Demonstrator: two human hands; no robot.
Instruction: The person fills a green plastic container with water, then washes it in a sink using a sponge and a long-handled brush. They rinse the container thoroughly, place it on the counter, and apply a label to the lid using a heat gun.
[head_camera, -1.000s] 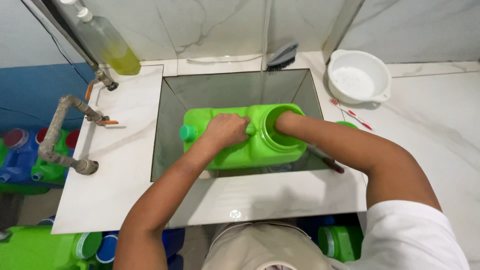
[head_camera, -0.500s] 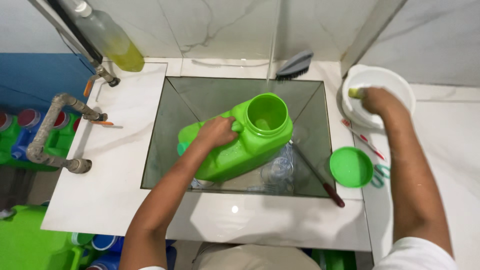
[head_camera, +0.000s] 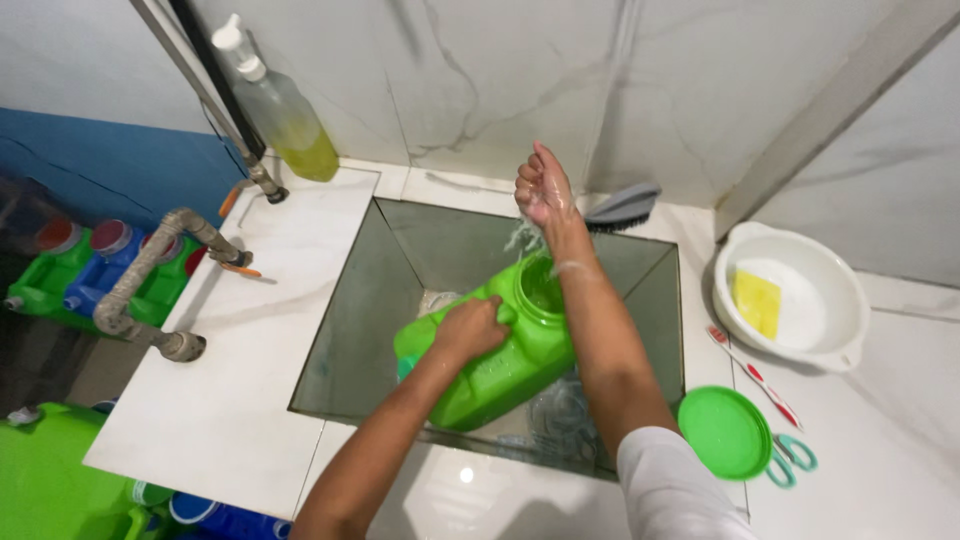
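My left hand (head_camera: 472, 328) grips the green jug (head_camera: 490, 355), tilted in the sink (head_camera: 360, 300) — mouth up — so my right hand (head_camera: 543, 190), fingers cupped together above it, seemingly empty, drips water in.

glossy plastic jug (head_camera: 500, 370), polished marble counter (head_camera: 250, 370)

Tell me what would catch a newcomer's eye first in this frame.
The bright green jug tilted in the sunken sink at centre stands out most, with the left hand gripping it near the handle. Above its wide mouth the right hand is raised, wet, with water falling from it. To the right, a matching green lid lies on the white counter, below a white basin holding a yellow sponge.
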